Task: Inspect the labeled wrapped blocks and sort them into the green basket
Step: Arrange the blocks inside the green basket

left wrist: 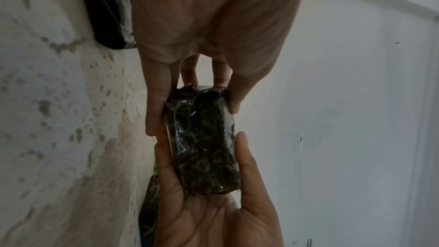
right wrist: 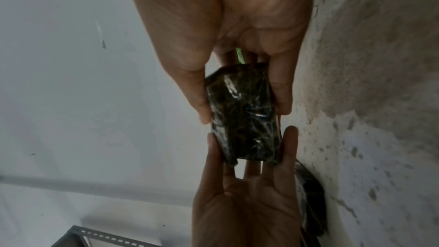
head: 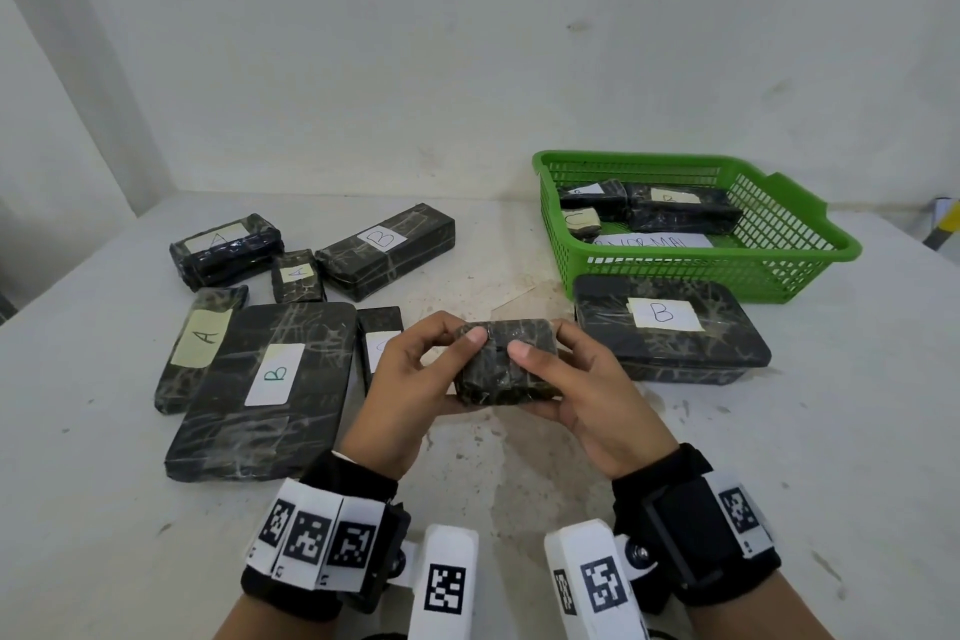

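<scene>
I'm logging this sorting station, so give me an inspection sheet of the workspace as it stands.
Surface: stained white tabletop, paint worn.
Job's things: small dark plastic-wrapped block held above table, no label showing; green plastic mesh basket holds several wrapped blocks; large B-labelled block before basket; more A and B blocks at left.
Clutter: nothing seen.
Grippers: left hand and right hand both grip the small block.
Cables: nothing seen.
Surroundings: white wall.

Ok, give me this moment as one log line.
step: inspecting | left hand: holds block | right hand: holds same block | label: not visible | basket: some blocks inside
</scene>
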Demonstrator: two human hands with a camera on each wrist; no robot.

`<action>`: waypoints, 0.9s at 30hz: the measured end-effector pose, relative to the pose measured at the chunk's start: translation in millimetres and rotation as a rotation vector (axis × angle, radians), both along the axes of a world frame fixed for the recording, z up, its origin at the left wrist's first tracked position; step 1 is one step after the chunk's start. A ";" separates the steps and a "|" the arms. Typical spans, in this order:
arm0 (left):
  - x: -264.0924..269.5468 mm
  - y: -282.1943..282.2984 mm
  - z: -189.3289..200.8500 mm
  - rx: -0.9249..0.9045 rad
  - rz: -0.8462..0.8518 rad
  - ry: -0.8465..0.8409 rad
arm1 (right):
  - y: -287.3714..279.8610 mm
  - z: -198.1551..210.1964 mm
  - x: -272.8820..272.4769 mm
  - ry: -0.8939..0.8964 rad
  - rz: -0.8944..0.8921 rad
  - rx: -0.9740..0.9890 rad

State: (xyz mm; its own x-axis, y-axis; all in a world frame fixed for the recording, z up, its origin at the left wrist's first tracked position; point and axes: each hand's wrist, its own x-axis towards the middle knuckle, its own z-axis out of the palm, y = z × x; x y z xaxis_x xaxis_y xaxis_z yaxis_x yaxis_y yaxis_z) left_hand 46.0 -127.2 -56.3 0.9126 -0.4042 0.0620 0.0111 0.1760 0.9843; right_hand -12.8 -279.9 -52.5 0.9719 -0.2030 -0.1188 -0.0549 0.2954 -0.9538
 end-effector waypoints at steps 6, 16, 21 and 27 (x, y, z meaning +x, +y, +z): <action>-0.1 0.2 1.2 -0.025 -0.038 0.072 | -2.6 1.1 -0.2 -0.041 0.022 0.035; 2.4 0.9 -3.0 -0.128 -0.075 0.027 | -4.2 1.1 0.4 -0.075 0.011 0.008; 5.4 4.2 -5.2 -0.210 -0.076 -0.039 | -7.1 3.2 -0.4 -0.056 0.064 -0.075; 5.3 6.7 -1.5 -0.197 -0.103 -0.089 | -3.3 7.3 -1.4 -0.050 0.064 0.037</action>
